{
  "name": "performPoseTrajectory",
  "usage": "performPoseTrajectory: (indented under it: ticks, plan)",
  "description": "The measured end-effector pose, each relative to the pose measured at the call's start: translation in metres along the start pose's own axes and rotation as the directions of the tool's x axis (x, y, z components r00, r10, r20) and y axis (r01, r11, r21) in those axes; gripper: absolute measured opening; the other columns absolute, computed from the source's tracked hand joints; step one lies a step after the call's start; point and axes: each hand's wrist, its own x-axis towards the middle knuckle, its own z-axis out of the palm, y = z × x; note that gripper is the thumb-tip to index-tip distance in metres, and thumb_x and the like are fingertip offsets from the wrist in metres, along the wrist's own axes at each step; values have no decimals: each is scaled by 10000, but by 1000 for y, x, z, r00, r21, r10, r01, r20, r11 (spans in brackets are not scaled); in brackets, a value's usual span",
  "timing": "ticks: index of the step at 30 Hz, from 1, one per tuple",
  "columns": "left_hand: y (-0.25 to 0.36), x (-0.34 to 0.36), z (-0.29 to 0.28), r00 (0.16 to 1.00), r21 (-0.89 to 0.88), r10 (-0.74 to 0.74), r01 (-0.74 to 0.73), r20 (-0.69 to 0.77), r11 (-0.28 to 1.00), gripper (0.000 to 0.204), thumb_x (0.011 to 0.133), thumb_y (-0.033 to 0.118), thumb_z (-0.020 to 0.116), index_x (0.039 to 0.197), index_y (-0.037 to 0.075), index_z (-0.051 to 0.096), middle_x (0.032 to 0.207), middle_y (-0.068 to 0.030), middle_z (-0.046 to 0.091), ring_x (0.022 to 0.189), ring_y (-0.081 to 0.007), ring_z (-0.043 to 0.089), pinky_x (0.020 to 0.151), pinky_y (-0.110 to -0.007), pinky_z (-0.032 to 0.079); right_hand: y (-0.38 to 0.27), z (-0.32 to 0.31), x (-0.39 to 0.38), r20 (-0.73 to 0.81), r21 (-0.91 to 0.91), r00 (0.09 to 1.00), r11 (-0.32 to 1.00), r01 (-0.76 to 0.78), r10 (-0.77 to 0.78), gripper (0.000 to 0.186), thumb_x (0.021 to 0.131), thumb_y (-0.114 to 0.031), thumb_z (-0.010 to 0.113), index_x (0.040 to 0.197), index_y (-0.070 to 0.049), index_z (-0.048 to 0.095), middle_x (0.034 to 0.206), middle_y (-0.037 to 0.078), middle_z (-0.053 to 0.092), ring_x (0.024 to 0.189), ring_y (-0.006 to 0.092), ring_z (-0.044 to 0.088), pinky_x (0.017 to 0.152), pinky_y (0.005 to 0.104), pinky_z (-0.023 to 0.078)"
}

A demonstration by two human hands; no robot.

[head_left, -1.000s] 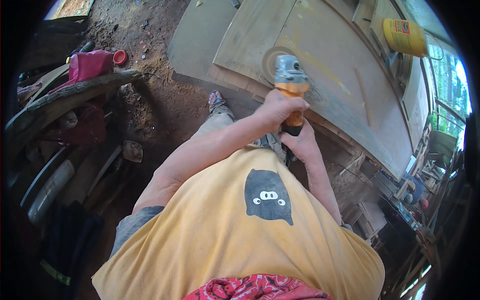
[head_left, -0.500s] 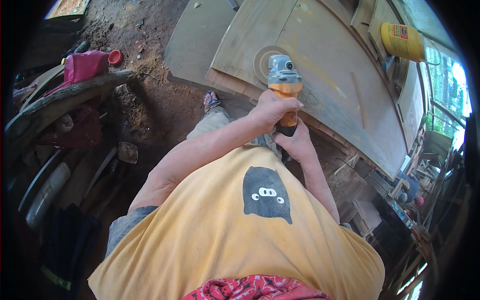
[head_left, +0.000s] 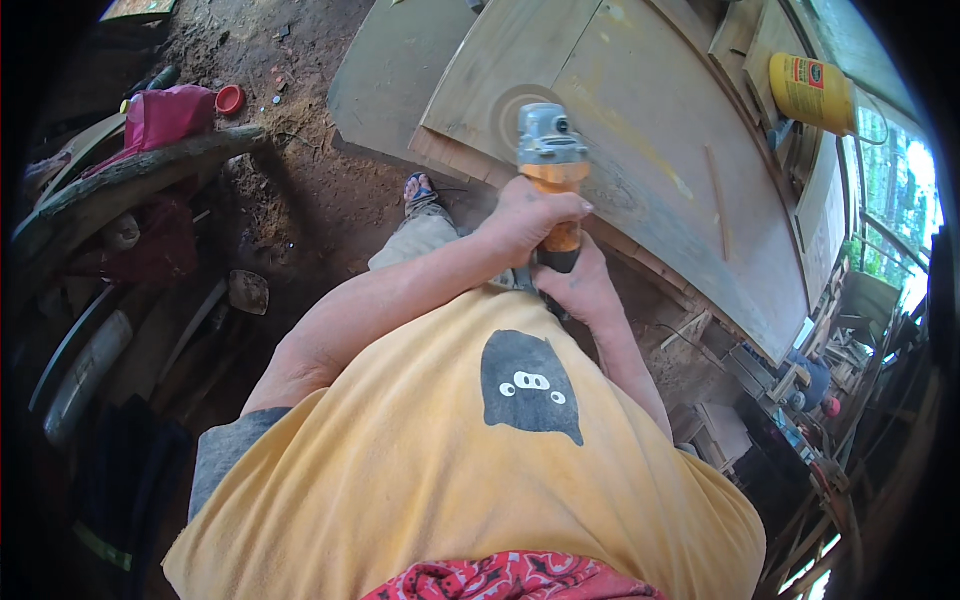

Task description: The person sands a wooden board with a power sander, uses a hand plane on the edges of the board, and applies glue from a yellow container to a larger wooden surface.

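Grinder (head_left: 553, 160) in curled left fingers (head_left: 562, 208) and right fingers (head_left: 589, 262)

There were two hands (head_left: 522, 215), one grinder (head_left: 553, 150) with one disc (head_left: 507, 122), one yellow bucket (head_left: 812, 92), one lid (head_left: 229, 99), one pink container (head_left: 168, 120), one foot (head_left: 419, 184), one shirt (head_left: 390, 450) and one bandana (head_left: 500, 579).

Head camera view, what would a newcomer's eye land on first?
Probably the orange-and-grey power tool above centre, held by the left hand and right hand, its round disc over the wooden board. Then the yellow shirt with its dark animal print fills the lower middle. The yellow bucket also stands out at upper right.
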Motion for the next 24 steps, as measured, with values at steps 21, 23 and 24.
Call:
performPoseTrajectory:
  ticks: [21,23,24]
  plan:
    - [17,19,15,1000,39,21,-22,15,999,416,832,173,828,1163,10,637,1011,-62,682,910,-157,663,824,-344,546,-8,-15,21,4,81,997,994,75,-76,518,762,-225,813,1188,3,627,1070,139,729,977,241,718,895,366,558]
    - [19,21,15,993,358,112,-120,44,926,453,879,255,806,1207,-4,631,1029,-72,695,906,-149,669,827,-349,552,-13,-23,22,-9,156,998,985,67,-66,486,769,-203,811,1168,6,632,1026,104,719,936,203,702,859,348,561]
    - [20,12,5,983,650,147,-182,108,738,537,905,326,806,1268,-21,614,1196,-145,684,1078,-227,661,948,-434,527,-14,-28,21,-47,235,994,966,108,-100,486,770,-197,814,1169,10,631,1006,85,709,912,180,687,833,334,560]
